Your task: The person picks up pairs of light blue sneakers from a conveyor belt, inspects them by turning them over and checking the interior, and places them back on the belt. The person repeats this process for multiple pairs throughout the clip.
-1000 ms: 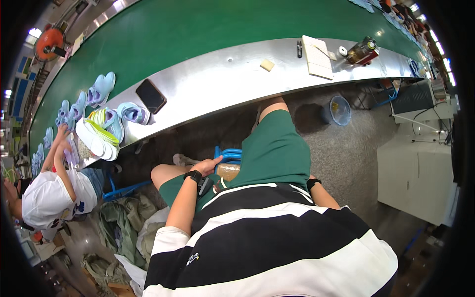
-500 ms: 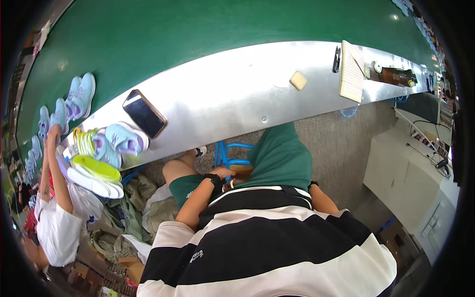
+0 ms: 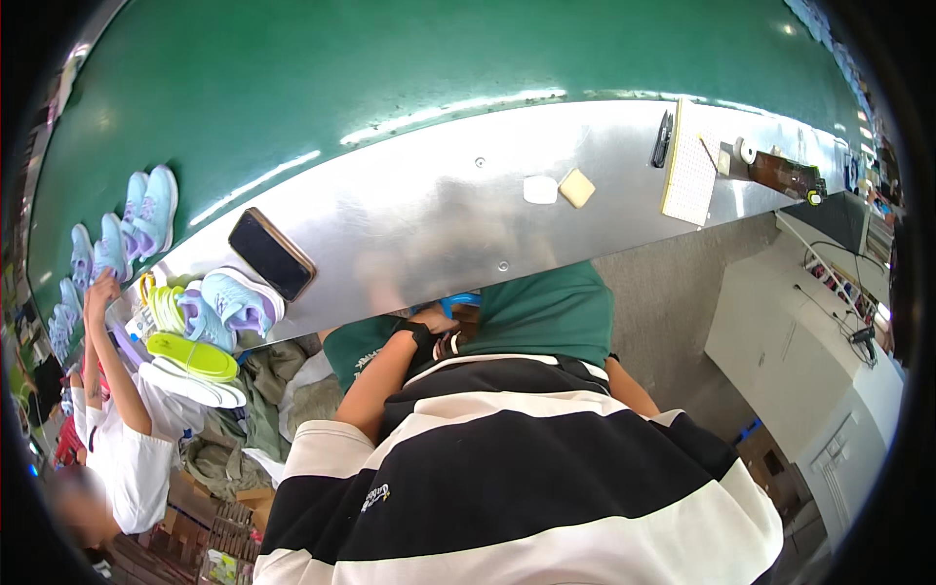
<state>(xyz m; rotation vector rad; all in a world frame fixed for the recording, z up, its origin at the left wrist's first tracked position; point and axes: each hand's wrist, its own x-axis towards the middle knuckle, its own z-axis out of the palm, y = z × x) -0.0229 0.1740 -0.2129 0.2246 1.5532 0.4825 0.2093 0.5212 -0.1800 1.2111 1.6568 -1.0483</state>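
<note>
My left hand [image 3: 434, 319], with a black band at the wrist, is low in front of my lap. Its fingers are curled at the brown seat of a blue-framed stool [image 3: 462, 298], and some of them are hidden. Only the forearm of my right arm [image 3: 634, 387] shows beside my hip; the hand is out of sight. Ahead of my lap runs the metal edge of a table [image 3: 409, 210]. A dark phone [image 3: 272, 253] lies on it to the left, near a pair of light blue shoes [image 3: 239, 300].
Green and white insoles [image 3: 192, 357] stack at the table's left end. A person in white [image 3: 127, 453] reaches for blue shoes [image 3: 109, 249] there. A beige pad [image 3: 576, 188], yellowish board [image 3: 688, 166] and brown bottle [image 3: 785, 175] lie rightward. A pale cabinet [image 3: 780, 341] stands right.
My body has come nearer the table, and my knees are now under its edge. My left hand has moved forward beside the stool. The other person's hands stay at the shoes.
</note>
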